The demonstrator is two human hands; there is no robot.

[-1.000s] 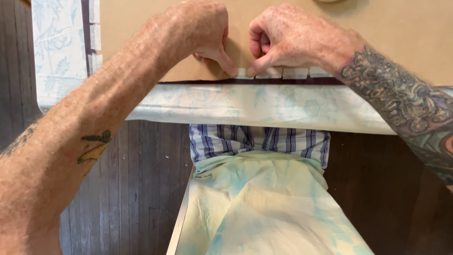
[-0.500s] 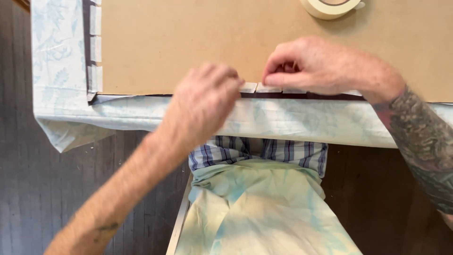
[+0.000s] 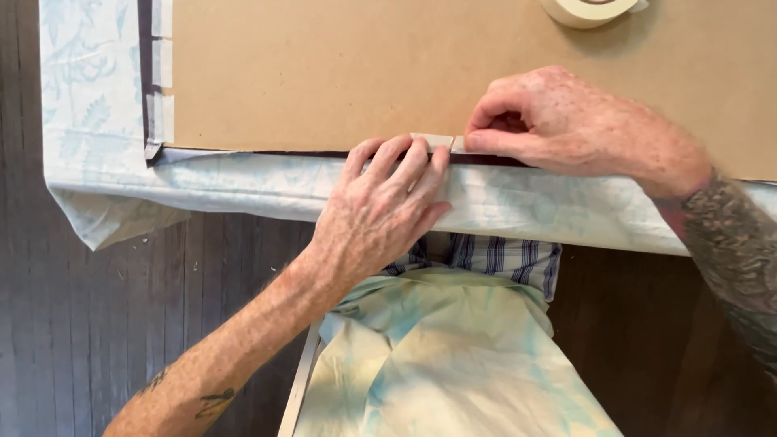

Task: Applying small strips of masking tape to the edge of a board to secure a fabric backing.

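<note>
A brown cardboard sheet (image 3: 364, 65) lies on a table covered with a pale blue patterned cloth (image 3: 89, 105). My left hand (image 3: 380, 202) rests flat on the cloth at the table's near edge, its fingertips touching a short strip of masking tape (image 3: 430, 140) on the cardboard's near edge. My right hand (image 3: 566, 125) presses down on the same edge just to the right, fingers bent and thumb on the tape. More tape strips (image 3: 164, 73) run down the cardboard's left edge.
A roll of masking tape (image 3: 589, 10) sits on the cardboard at the top right. Dark wood floor (image 3: 121, 324) shows below the table. My plaid shirt (image 3: 494, 255) and pale blue-green trousers (image 3: 453, 364) fill the lower middle.
My left hand has slid from the cardboard's edge down onto the cloth at the table's front. My right hand has shifted right along the edge. The view has tilted down, showing the tape roll.
</note>
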